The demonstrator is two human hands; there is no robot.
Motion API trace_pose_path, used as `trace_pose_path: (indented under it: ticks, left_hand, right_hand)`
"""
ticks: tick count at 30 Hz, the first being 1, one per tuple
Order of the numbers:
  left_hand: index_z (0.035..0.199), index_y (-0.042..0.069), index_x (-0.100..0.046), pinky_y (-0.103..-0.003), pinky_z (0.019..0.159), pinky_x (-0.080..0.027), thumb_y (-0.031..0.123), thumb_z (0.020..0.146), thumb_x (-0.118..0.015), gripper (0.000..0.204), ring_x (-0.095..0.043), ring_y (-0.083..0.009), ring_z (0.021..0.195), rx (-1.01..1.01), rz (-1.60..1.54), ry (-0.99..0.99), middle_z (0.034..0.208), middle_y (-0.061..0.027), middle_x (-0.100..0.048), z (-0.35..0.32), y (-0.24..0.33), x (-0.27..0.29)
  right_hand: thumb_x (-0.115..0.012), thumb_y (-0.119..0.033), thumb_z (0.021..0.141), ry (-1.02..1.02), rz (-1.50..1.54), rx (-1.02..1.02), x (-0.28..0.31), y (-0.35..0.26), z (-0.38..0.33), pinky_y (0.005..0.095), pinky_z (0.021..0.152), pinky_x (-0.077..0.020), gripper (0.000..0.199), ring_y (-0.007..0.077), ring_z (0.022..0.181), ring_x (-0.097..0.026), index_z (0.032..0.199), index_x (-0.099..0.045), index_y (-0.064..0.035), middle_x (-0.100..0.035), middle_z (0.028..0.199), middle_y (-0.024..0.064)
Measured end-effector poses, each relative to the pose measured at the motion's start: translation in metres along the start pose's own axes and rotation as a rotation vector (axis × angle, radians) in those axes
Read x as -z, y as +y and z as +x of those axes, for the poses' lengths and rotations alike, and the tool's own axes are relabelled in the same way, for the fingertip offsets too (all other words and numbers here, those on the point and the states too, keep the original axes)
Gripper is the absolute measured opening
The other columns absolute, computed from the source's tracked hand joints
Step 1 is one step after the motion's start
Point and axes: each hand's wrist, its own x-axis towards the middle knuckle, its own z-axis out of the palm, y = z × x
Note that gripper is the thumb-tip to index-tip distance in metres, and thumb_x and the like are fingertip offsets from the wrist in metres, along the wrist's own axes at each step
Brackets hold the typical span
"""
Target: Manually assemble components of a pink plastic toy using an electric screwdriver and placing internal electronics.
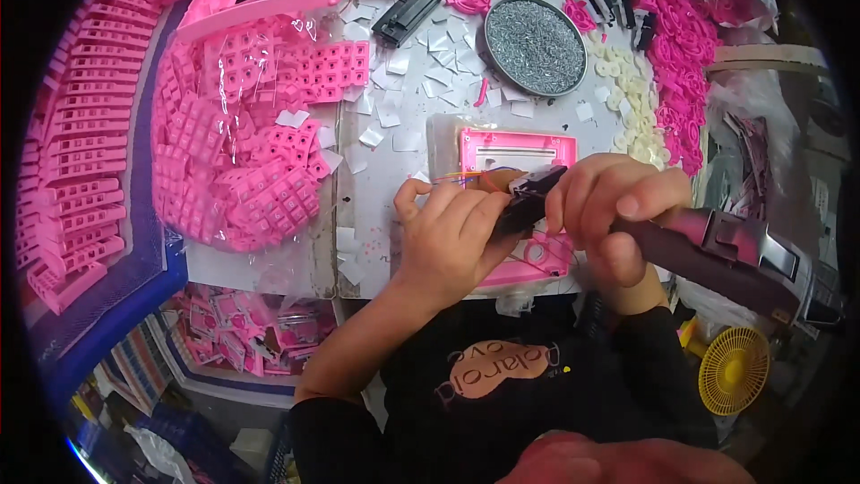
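My left hand (452,235), closed, pinches a dark plastic part (521,213) with thin coloured wires (491,177) running beside the fingers. The part is tilted above a pink plastic housing (511,143), which lies on the table. My right hand (618,202) is curled, its fingers against the right end of the dark part. A dark handheld tool (708,255) with a silvery section comes out between my right thumb and fingers and extends to the right. What kind of tool it is, I cannot make out, and its working end is hidden.
A round tray (493,56) of small metal screws stands beyond the housing. A bag of pink keypads (233,143) lies left. Pink coiled parts (683,63) and pale discs (634,99) are heaped right. Black plastic parts (410,13) lie at the back. A yellow fan (735,370) is lower right.
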Motion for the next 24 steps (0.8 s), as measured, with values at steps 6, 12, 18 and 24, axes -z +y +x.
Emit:
trace_pose_path:
  ticks: [6,12,18,24]
  left_hand:
    - [0.109,0.011,-0.066,-0.042,0.085,-0.032,0.025,0.068,-0.084,0.047,-0.062,-0.0207,0.08,0.005,0.006,-0.018,0.093,-0.0008,-0.068,0.0,0.0,0.001]
    - [0.107,0.008,-0.065,-0.044,0.09,-0.03,0.026,0.075,-0.082,0.041,-0.058,-0.0181,0.086,0.002,-0.022,-0.025,0.096,-0.0001,-0.064,-0.002,0.001,0.001]
    - [0.108,0.006,-0.065,-0.045,0.093,-0.031,0.021,0.075,-0.079,0.039,-0.059,-0.0182,0.087,-0.012,-0.012,-0.027,0.095,-0.001,-0.064,-0.002,0.001,0.001]
    - [0.103,0.011,-0.065,-0.044,0.089,-0.031,0.017,0.07,-0.083,0.039,-0.06,-0.0192,0.083,-0.041,0.011,-0.021,0.091,0.0005,-0.064,-0.001,-0.001,-0.001]
  right_hand:
    - [-0.07,-0.021,0.096,-0.041,-0.043,0.011,-0.001,-0.001,0.001,0.0311,0.049,-0.0485,0.03,0.0148,0.049,-0.049,0.111,-0.046,-0.0137,-0.05,0.061,-0.0002]
    - [-0.07,-0.021,0.095,-0.106,-0.139,0.09,-0.001,-0.003,-0.005,0.0314,0.05,-0.0494,0.028,0.0154,0.05,-0.051,0.108,-0.047,-0.0124,-0.052,0.062,0.0011]
    - [-0.07,-0.019,0.095,-0.191,-0.197,0.13,-0.002,0.0,0.004,0.0325,0.049,-0.0505,0.028,0.0157,0.048,-0.051,0.106,-0.047,-0.0105,-0.052,0.06,0.0015]
    - [-0.076,-0.008,0.085,-0.114,-0.035,0.108,-0.001,0.008,0.007,0.0366,0.055,-0.057,0.023,0.0249,0.051,-0.062,0.096,-0.057,-0.0009,-0.06,0.064,0.0084]
